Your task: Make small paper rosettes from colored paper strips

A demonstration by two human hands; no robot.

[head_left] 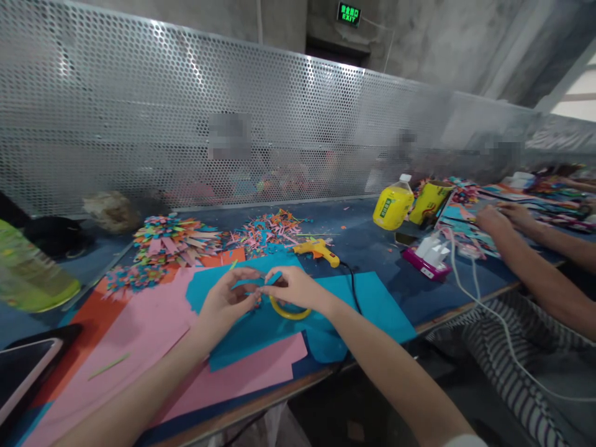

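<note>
My left hand (pixel 233 295) and my right hand (pixel 293 287) meet above blue sheets (pixel 251 344), fingertips nearly touching. A small blue strip (pixel 274 277) is pinched in my right hand. The left fingers are closed in a pinch at the same spot; what lies between them is hidden. Below my right hand shows a yellow ring-shaped thing (pixel 291 315), partly covered, and I cannot tell whether the hand touches it. Just beyond, a yellow glue gun (pixel 317 250) lies on its side with a black cord.
Pink sheets (pixel 153 329) lie left, beside fringed colourful bundles (pixel 174 239). Paper scraps (pixel 270 230) are heaped behind. A yellow-labelled bottle (pixel 393 205) and a purple box (pixel 426 264) stand right, near a co-worker's hands (pixel 493 220). A phone (pixel 28 372) rests at left.
</note>
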